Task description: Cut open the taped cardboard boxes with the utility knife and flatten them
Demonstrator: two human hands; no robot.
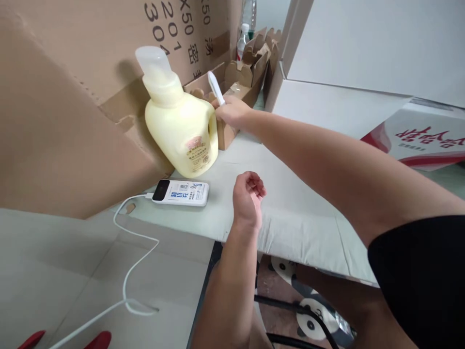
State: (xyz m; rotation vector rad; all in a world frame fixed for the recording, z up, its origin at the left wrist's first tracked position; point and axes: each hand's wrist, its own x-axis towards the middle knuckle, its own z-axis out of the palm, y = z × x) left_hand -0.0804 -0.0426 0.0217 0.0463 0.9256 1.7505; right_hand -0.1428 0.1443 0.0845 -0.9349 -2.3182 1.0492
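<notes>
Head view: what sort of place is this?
Probably a home or dormitory room: there's a pale yellow bottle and a white corded device on the tabletop, and panda-patterned fabric below.

One left hand [249, 198], one right hand [232, 112], one white pen [215, 87], one yellow jug [181, 126], one power bank [185, 193], one white cable [89, 324]; far, two clear bottles [242, 43]; near left, two red objects [100, 341].

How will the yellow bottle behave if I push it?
The bottle probably stays firm, given its smooth, moulded-looking body. That smoothness may make it slippery, though the handle near the right hand should help. Its contents don't show, so weight is uncertain.
</notes>
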